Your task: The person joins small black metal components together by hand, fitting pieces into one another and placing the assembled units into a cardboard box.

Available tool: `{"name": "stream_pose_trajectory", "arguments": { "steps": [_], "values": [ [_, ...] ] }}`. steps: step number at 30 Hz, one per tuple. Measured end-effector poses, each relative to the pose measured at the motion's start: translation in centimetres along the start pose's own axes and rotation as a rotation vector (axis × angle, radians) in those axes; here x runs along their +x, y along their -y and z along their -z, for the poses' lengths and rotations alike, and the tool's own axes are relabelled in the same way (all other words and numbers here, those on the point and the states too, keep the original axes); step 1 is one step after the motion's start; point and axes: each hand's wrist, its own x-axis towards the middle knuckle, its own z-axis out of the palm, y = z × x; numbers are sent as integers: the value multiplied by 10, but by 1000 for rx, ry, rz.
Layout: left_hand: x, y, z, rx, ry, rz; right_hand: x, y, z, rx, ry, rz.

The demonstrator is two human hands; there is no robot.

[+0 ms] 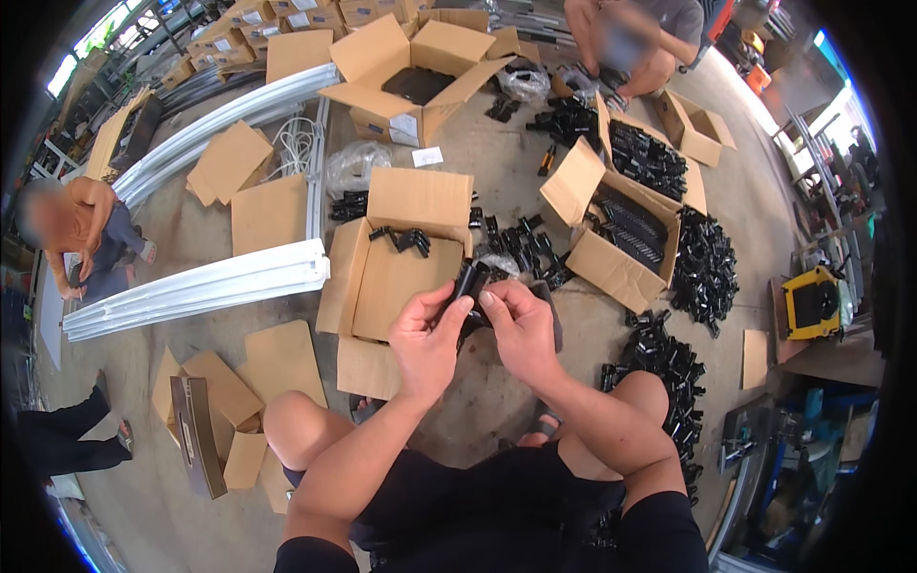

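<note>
In front of me my left hand (426, 336) and my right hand (519, 330) are both closed, thumbs up, around short black tube-shaped parts (470, 279) held side by side. The fingers hide their lower ends, and I cannot tell whether the parts are joined. Just left of my hands stands an open cardboard box (406, 286) with a few black parts (401, 239) in it. Beyond my right hand, more loose black parts (521, 244) lie on the floor.
At the right, another open box (626, 272) holds black parts, beside large heaps (705, 272) of them. Long white metal profiles (205, 286) lie at the left. A yellow-framed machine (812, 301) stands far right. Other people sit at the left (91, 224) and far back (659, 43).
</note>
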Motion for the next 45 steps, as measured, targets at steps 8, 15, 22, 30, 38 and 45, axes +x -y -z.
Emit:
{"name": "stream_pose_trajectory", "arguments": {
  "steps": [8, 15, 22, 30, 38, 45],
  "values": [
    [1, -3, -1, 3, 26, -8, 10, 21, 17, -111, 87, 195],
    [3, 1, 2, -23, 29, 17, 12, 14, 16, 0, 116, 95],
    [0, -2, 2, -47, 38, 17, 13, 16, 17, -67, 149, 173],
    [3, 2, -1, -73, 21, 69, 16, 14, 17, -64, 132, 188],
    [3, 8, -6, -195, 67, 133, 16, 11, 26, -22, 203, 99],
    [3, 8, 8, -216, 88, 86, 16, 7, 14, 115, 299, 18]
  ]
}}
